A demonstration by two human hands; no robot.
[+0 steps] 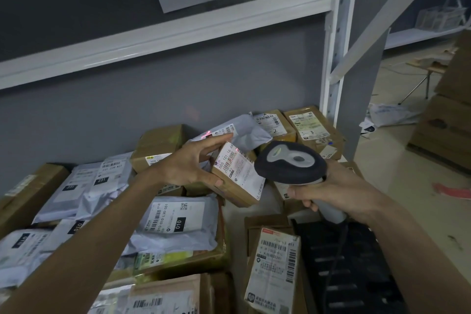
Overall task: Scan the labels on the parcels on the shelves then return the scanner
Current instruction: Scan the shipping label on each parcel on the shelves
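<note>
My left hand [190, 164] grips a small cardboard parcel [237, 178] lifted above the shelf, its white label tilted toward me. A red scan light falls on the barcode of that label. My right hand [328, 191] holds the handle of a grey-and-black barcode scanner [290, 163], whose head sits just right of the parcel and points at the label. The scanner's cable runs down out of my fist. Below lie several more labelled parcels, both grey mailer bags [175, 224] and brown boxes [272, 270].
A white metal shelf upright [336, 58] stands right of the parcels, with a beam [153, 41] across the grey wall. A black slotted crate [356, 270] sits at the lower right. Stacked cartons [448, 120] stand on the floor at far right.
</note>
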